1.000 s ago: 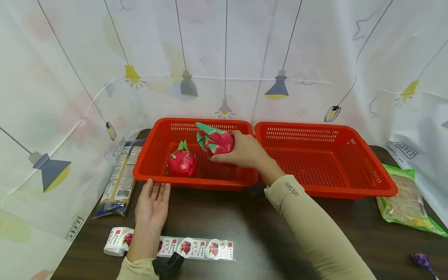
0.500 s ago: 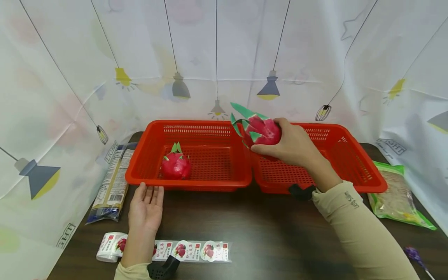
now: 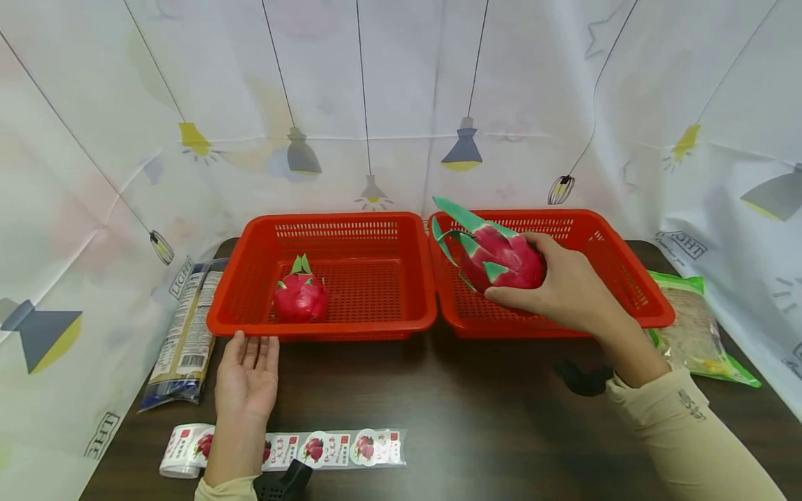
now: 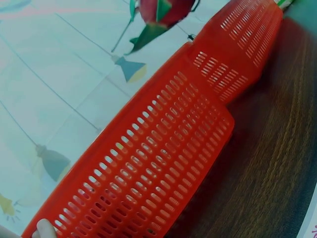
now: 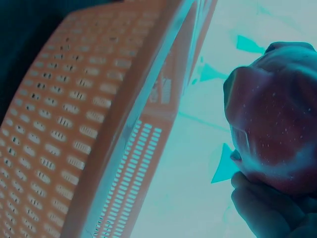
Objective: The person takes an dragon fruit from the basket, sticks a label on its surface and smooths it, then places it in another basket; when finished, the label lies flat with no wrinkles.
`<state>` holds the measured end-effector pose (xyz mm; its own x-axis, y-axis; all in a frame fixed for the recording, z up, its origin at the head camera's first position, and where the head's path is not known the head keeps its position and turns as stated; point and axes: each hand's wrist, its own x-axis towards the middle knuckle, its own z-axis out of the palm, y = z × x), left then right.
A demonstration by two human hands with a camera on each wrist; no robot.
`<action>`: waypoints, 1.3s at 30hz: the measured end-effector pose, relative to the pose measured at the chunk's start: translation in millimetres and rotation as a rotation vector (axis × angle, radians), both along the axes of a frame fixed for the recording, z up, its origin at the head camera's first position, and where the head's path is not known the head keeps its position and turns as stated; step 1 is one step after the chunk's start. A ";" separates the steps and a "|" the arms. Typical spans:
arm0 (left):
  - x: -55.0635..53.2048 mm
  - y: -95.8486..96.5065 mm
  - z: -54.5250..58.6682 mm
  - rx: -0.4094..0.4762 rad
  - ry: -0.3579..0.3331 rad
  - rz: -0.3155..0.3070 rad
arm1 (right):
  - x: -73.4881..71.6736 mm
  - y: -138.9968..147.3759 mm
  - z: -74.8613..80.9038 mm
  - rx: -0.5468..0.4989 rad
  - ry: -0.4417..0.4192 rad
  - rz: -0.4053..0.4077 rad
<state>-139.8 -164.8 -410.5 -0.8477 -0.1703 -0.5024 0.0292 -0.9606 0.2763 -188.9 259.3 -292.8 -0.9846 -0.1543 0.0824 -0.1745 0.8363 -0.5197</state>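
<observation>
Working from the head view's centre, find a blue-and-gold packet (image 3: 183,341) at eight o'clock on the worktop (image 3: 451,417), beside the left basket (image 3: 326,328). Find a label roll (image 3: 180,451) nearer seven, with a printed strip (image 3: 341,449) running right from it. Record the left grip (image 3: 247,379) at eight: palm up, straight fingers touching the left basket's front rim, clamped on nothing. Record one standing dragon fruit (image 3: 301,298) inside that basket, unmoved over the last second.

Note the change at three o'clock: a held dragon fruit (image 3: 507,261), over the left basket a second ago, now above the right basket (image 3: 501,330). Find it clear of the walls in both wrist views. Confirm the right grip (image 3: 567,285) clamped round its right end, leaves pointing between ten and eleven. Judge the crossing between baskets as made, with release not yet done. Record a green-edged packet (image 3: 695,327) between three and four, beyond the right basket.
</observation>
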 end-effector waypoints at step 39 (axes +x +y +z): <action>58.8 39.8 -7.2 -1.412 0.294 -0.862 | 75.6 -11.9 -130.3 -0.169 -0.170 0.354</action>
<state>-81.1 -125.0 -417.7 -0.9581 0.2135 -0.1909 -0.1338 0.2556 0.9575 -113.3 247.4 -423.1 -0.8749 -0.4838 -0.0232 -0.3360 0.6407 -0.6904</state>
